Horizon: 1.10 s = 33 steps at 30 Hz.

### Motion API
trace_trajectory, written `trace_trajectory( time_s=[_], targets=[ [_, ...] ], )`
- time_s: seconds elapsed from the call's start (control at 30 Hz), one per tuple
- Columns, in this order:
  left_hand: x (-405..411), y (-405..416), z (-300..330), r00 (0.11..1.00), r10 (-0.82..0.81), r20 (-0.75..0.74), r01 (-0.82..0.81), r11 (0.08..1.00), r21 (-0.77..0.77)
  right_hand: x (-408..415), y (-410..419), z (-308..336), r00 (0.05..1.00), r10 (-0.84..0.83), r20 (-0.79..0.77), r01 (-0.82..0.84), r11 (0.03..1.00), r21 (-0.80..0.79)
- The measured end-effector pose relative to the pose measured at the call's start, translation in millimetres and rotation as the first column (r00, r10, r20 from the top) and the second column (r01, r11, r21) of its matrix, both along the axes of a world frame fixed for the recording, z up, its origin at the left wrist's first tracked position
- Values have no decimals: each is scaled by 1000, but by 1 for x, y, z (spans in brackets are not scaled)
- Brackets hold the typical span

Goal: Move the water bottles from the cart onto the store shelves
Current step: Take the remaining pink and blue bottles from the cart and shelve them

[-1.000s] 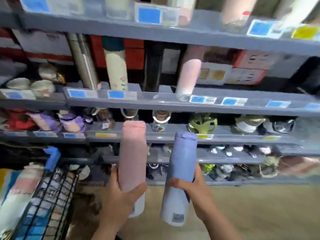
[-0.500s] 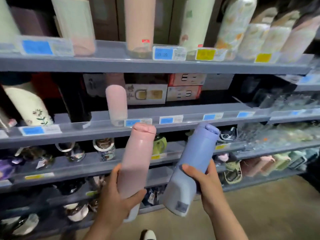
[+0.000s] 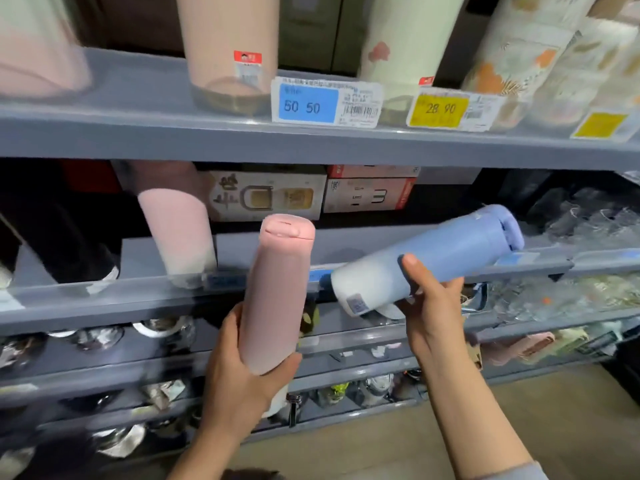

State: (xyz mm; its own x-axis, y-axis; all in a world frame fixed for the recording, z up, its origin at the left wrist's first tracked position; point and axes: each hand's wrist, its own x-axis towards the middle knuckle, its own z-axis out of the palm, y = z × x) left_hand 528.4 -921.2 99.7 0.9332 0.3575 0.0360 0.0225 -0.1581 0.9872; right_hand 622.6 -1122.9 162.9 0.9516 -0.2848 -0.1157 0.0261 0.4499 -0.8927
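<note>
**Two bottles held up at the middle shelf**

The left hand [image 3: 242, 382] grips a pink bottle [image 3: 277, 292] near its base, fingers and thumb curled round it, and holds it nearly upright with its cap at the top. The right hand [image 3: 429, 306] grips a blue bottle [image 3: 433, 258] around its pale lower part; this bottle lies tilted almost sideways, its blue cap pointing right and a little up, its labelled base toward the pink bottle. Both bottles are in the air in front of the middle shelf [image 3: 104, 299], whose front lip runs behind them. On that shelf, left of the pink bottle, stands another pale pink bottle [image 3: 178, 233], with boxes [image 3: 367, 195] behind. The top shelf [image 3: 138, 140] carries more bottles and two price tags, a blue price tag [image 3: 308, 103] and a yellow price tag [image 3: 438, 110].
</note>
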Motion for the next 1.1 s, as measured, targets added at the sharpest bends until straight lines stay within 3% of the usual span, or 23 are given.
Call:
trace_trajectory(
  time_s=[0.23, 0.43, 0.7, 0.87, 1.0, 1.1],
  targets=[
    [6, -9, 18, 986, 163, 23, -164, 986, 28, 62, 15, 11, 999, -24, -43, 32, 978, 208],
    [-2, -12, 17, 960, 273, 58, -276, 959, 56, 95, 18, 16, 998, 29, -48, -22, 990, 142],
    [-3, -23, 20, 956, 288, 61, -290, 957, 27, 107, 12, 8, 991, 125, 50, -109, 961, -254],
    [-3, -24, 13, 957, 285, 53, -286, 958, 6, 111, 7, 12, 975, 220, -12, -185, 788, -587],
    [-4, -21, 8, 958, 279, 62, -281, 959, 26, 112, 11, 12, 957, 285, -53, -240, 675, -698],
    [-4, -19, 4, 958, 275, 80, -278, 960, 33, 112, 9, 9, 959, 282, -41, -223, 655, -722]
  ],
)
